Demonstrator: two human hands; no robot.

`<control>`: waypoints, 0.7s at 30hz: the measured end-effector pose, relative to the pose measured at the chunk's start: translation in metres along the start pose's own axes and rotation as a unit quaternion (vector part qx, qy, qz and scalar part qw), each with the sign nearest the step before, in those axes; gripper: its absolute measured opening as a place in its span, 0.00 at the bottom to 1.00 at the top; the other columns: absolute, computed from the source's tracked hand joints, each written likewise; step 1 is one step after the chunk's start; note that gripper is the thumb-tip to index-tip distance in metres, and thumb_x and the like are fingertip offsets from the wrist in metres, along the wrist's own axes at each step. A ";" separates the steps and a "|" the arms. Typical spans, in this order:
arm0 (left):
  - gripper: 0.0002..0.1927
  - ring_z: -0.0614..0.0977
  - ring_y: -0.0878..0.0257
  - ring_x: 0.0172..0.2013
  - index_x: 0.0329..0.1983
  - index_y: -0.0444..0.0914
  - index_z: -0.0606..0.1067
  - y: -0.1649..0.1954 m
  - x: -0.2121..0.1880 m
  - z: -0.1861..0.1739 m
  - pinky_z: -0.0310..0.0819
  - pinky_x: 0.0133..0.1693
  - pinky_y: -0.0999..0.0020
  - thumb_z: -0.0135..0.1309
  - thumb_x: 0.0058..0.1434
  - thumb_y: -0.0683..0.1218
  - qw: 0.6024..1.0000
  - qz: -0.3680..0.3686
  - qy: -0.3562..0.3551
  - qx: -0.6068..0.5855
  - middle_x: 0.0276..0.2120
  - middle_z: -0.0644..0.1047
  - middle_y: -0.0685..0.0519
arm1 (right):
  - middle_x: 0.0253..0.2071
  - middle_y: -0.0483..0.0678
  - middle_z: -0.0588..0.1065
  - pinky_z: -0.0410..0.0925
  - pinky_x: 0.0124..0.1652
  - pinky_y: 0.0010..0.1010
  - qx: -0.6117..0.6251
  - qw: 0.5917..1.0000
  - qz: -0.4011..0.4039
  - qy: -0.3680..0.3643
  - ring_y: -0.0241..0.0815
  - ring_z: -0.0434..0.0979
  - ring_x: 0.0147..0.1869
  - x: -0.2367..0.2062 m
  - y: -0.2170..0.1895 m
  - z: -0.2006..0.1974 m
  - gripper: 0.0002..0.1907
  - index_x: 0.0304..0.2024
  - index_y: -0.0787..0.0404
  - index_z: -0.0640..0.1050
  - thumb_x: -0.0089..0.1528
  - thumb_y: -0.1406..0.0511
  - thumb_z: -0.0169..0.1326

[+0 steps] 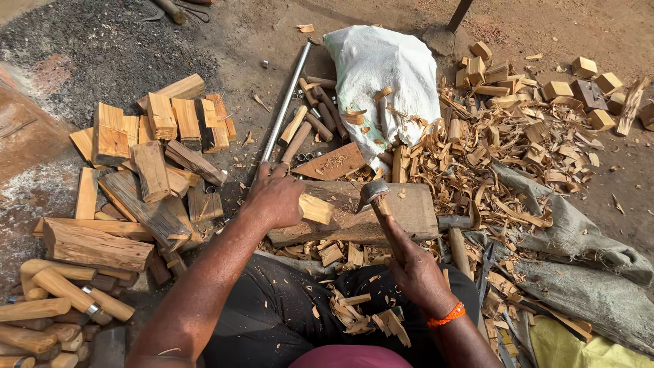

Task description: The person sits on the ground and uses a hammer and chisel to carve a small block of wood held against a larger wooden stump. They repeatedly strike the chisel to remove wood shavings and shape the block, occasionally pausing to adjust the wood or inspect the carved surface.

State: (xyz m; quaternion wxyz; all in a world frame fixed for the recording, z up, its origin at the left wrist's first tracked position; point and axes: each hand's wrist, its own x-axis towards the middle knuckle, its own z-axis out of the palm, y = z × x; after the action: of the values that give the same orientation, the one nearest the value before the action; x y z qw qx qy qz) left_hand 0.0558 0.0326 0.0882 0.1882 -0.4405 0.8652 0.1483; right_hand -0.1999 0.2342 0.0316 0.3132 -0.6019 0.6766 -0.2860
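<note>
My left hand (274, 198) grips a pale wooden block (316, 208) and holds it on a worn wooden chopping slab (412, 210) in front of me. My right hand (417, 269), with an orange band at the wrist, is closed around the wooden handle of a small adze-like axe (374, 194). Its metal head rests just right of the block, over the slab. Wood chips lie in my lap on dark cloth (272, 307).
A pile of split wood blocks (153, 157) lies at left, with rounded turned handles (54, 300) at lower left. A metal pipe (286, 102), a white sack (381, 75), heaped shavings (490, 157) and grey sacking (579, 259) surround the slab.
</note>
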 end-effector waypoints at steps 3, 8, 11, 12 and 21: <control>0.33 0.76 0.52 0.61 0.65 0.34 0.67 0.004 0.001 0.002 0.44 0.72 0.38 0.56 0.53 0.40 0.998 -0.012 -0.045 -0.031 0.54 0.79 0.46 | 0.67 0.55 0.71 0.68 0.62 0.42 -0.003 1.000 0.000 -0.001 0.54 0.70 0.70 0.000 0.002 0.000 0.48 0.75 0.44 0.55 0.56 0.73 0.60; 0.36 0.76 0.52 0.60 0.68 0.36 0.65 0.002 0.009 0.011 0.59 0.68 0.46 0.57 0.53 0.39 0.997 -0.003 -0.059 -0.041 0.57 0.74 0.45 | 0.65 0.56 0.72 0.69 0.61 0.42 -0.010 1.000 -0.014 0.004 0.55 0.72 0.69 0.000 0.006 0.001 0.48 0.75 0.44 0.55 0.56 0.72 0.60; 0.42 0.71 0.51 0.63 0.70 0.42 0.61 -0.006 0.013 0.021 0.59 0.66 0.46 0.62 0.52 0.40 0.993 0.034 0.007 -0.116 0.64 0.68 0.45 | 0.65 0.57 0.72 0.69 0.60 0.42 -0.007 1.000 -0.016 0.001 0.55 0.73 0.67 0.000 0.007 0.003 0.48 0.75 0.45 0.55 0.56 0.72 0.60; 0.42 0.71 0.51 0.63 0.71 0.44 0.60 -0.013 0.014 0.025 0.61 0.66 0.47 0.64 0.54 0.44 0.985 0.028 0.019 -0.172 0.64 0.67 0.45 | 0.65 0.56 0.72 0.69 0.59 0.42 -0.015 1.000 0.000 -0.004 0.55 0.73 0.67 0.000 0.008 0.003 0.48 0.75 0.45 0.55 0.57 0.71 0.61; 0.48 0.76 0.54 0.60 0.73 0.40 0.60 -0.025 0.067 0.110 0.75 0.60 0.54 0.65 0.47 0.48 0.649 0.125 0.261 -0.704 0.59 0.72 0.41 | 0.60 0.60 0.75 0.73 0.54 0.43 -0.039 0.999 0.016 0.006 0.54 0.78 0.61 0.000 0.004 0.010 0.47 0.75 0.46 0.56 0.57 0.69 0.61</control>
State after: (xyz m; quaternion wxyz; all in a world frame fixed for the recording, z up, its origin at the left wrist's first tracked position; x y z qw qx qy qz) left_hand 0.0617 0.0172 -0.0425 -0.4322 -0.3487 0.5608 0.6141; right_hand -0.1950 0.2347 0.0223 0.2899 -0.6012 0.6985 -0.2581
